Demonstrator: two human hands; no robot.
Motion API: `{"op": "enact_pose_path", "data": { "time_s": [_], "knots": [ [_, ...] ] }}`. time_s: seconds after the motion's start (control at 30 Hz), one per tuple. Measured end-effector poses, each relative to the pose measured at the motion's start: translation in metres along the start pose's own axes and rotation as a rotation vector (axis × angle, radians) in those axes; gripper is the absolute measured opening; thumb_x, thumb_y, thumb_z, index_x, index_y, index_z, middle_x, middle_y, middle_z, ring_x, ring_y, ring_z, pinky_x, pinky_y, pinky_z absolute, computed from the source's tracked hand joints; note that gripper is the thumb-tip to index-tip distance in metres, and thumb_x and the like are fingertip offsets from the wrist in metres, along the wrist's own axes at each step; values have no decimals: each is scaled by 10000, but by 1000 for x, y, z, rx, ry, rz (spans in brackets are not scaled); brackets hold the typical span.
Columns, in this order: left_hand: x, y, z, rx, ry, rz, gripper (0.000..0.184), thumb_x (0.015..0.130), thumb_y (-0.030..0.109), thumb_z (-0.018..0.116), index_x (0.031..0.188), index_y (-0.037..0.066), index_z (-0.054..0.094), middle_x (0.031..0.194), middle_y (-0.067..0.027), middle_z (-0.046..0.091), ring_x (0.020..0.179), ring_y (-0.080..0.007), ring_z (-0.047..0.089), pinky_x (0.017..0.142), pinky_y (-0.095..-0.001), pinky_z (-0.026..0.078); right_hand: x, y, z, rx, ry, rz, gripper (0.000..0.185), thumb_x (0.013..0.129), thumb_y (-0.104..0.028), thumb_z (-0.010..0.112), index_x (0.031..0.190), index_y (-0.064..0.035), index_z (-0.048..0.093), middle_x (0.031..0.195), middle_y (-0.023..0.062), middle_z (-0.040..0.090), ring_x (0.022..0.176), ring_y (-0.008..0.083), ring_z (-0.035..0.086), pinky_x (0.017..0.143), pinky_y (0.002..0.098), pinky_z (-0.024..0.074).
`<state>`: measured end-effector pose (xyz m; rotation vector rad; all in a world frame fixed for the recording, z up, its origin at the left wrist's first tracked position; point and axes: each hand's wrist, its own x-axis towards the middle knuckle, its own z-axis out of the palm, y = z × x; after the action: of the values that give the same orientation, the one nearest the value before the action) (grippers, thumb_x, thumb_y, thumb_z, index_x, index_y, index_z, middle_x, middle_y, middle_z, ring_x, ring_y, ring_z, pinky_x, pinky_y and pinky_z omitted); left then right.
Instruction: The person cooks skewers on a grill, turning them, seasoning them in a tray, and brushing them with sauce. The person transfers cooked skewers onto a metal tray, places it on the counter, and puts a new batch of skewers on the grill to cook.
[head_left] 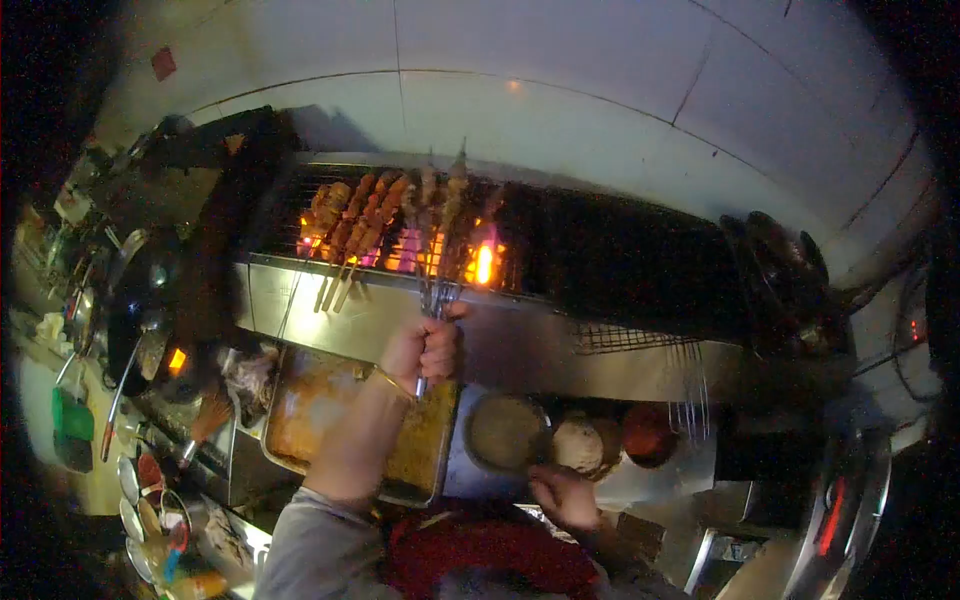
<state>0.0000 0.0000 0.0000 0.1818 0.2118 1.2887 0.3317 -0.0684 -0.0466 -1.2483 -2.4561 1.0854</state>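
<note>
My left hand (425,352) is closed in a fist around the handles of several skewers (440,205). They point away from me over the grill (400,260), slightly blurred, with flames glowing beneath. To their left, more meat skewers (350,215) lie across the grill, their handles sticking out over its metal front edge. My right hand (565,497) is low, near a bowl of pale seasoning (577,445) and a larger round container (507,432). Its fingers are curled together; whatever they may hold is too small or dim to make out.
A greasy metal tray (300,400) sits below the grill's front edge. Right of the bowls are a dark red seasoning bowl (648,435) and hanging metal prongs (690,395). At left stand a wok (150,280), a brush (208,418) and a small flame (177,361).
</note>
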Motion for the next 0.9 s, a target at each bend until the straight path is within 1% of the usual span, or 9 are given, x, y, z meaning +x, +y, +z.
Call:
{"op": "enact_pose_path", "data": {
  "time_s": [0.07,0.1,0.27,0.47,0.57,0.67,0.77,0.87,0.9],
  "knots": [
    [2,-23,12,31,49,32,318,835,95,416,1141,51,489,562,23,339,389,-75,298,322,-209,257,-17,10,-4,-1,105,-91,260,795,-199,564,1010,-59,610,908,175,624,789,307,610,709,381,481],
    [5,13,0,27,35,25,317,835,95,417,1140,51,488,566,23,342,395,-74,301,327,-210,261,16,0,18,-40,99,-69,260,795,-197,563,1009,-58,609,908,175,624,793,311,609,712,382,480],
    [-11,27,3,30,89,-119,330,828,96,433,1155,78,471,607,15,405,432,-74,353,360,-208,304,20,-36,29,-49,-15,58,267,795,-202,567,1017,-57,604,926,181,621,823,320,601,734,393,473],
    [-16,25,5,76,188,-82,334,845,147,501,1173,129,446,699,-2,501,477,-83,432,392,-203,357,23,-41,30,-60,-5,32,280,800,-231,573,1021,-63,605,940,177,619,828,330,596,721,399,469],
    [-20,27,9,238,371,-32,429,872,200,502,1274,121,376,656,18,462,487,-75,430,376,-214,346,26,-37,34,-85,-44,7,289,801,-241,569,1027,-65,602,931,175,619,817,341,591,715,403,468],
    [-23,29,6,557,414,104,299,858,152,510,1143,83,456,682,12,454,439,-74,383,347,-213,300,27,-24,40,-116,-34,-45,294,803,-258,561,1029,-74,602,914,177,617,812,347,586,713,411,466],
    [-24,28,17,670,463,152,257,856,138,498,1101,63,470,661,21,429,423,-69,351,328,-213,260,29,-25,33,-109,-54,-80,295,806,-273,552,1026,-82,601,896,176,617,811,348,583,710,418,465],
    [-23,30,15,505,368,132,224,848,127,489,1067,78,478,647,20,426,421,-63,339,322,-204,251,24,-12,38,-170,-92,-38,293,807,-277,548,1027,-90,601,889,174,616,817,350,581,708,424,464],
    [-23,30,17,539,403,143,219,846,121,484,1062,83,477,642,19,422,421,-62,337,321,-204,251,23,-10,38,-186,-101,-26,292,807,-276,548,1029,-93,601,887,174,616,819,351,581,708,426,464]
  ]
}}
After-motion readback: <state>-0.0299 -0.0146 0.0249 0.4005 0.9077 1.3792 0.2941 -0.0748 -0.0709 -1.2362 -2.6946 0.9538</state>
